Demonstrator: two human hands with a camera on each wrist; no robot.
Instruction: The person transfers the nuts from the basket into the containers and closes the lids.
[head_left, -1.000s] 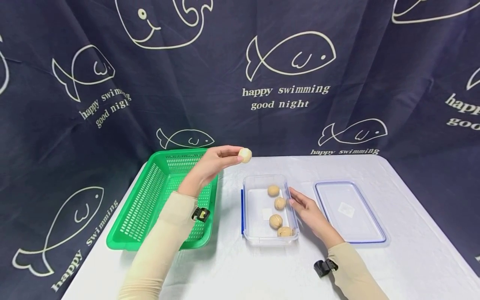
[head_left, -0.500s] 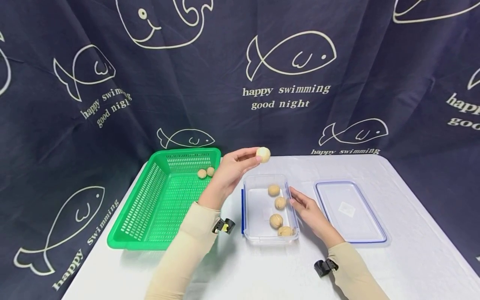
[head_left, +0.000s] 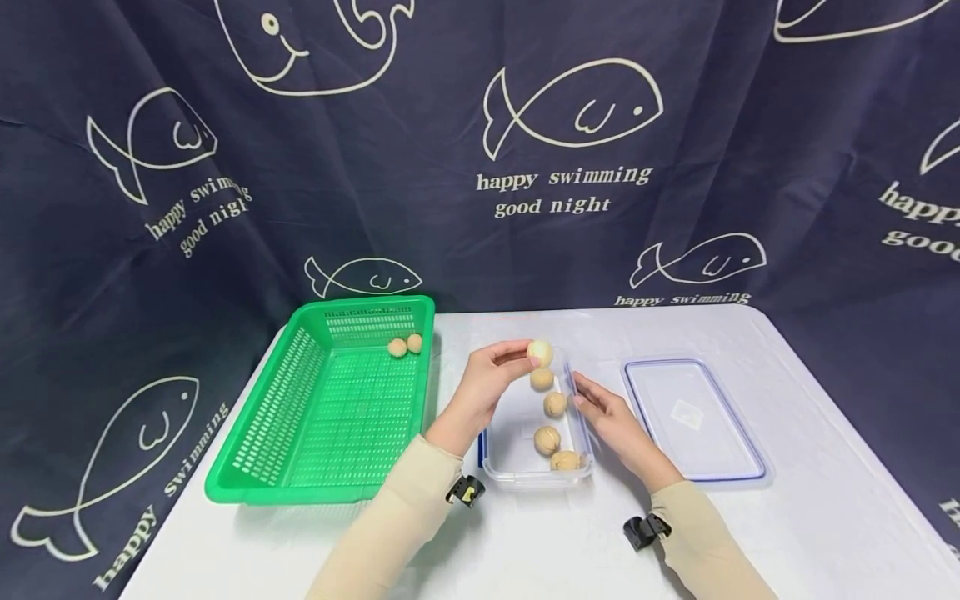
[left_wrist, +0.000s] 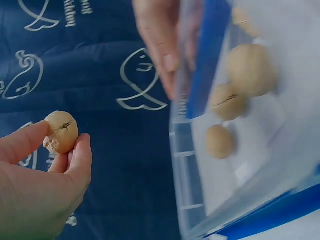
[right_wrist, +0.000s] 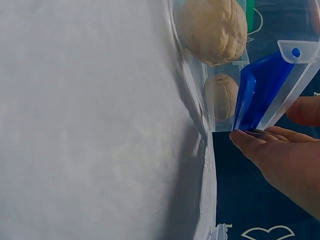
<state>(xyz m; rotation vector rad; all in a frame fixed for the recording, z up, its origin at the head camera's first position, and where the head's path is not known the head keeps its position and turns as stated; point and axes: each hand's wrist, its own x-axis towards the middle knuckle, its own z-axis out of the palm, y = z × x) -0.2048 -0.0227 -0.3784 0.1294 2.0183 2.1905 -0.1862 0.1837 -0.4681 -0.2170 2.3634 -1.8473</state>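
Observation:
My left hand (head_left: 483, 383) pinches a walnut (head_left: 540, 353) between thumb and fingers. It is above the far end of a clear plastic container (head_left: 498, 477) with blue side clips. Several walnuts (head_left: 547, 440) lie along the container's right side. In the left wrist view the held walnut (left_wrist: 62, 132) shows a dark crack near the fingertips. My right hand (head_left: 617, 425) touches the container's right wall from outside, fingers fairly straight. In the right wrist view its fingertips (right_wrist: 245, 140) rest by the lower edge of the blue clip (right_wrist: 262, 87).
A green plastic basket (head_left: 258, 392) stands on the left, with two walnuts (head_left: 397, 347) in its far right corner. The clear lid (head_left: 693, 417) with a blue seal lies to the right of the container. A white cloth covers the table (head_left: 555, 542); a dark fish-print curtain (head_left: 420, 150) hangs behind.
My left hand has moved right and then down with the walnut, from beside the basket to over the container. The walnuts in the basket have come into view. My right hand stays in place.

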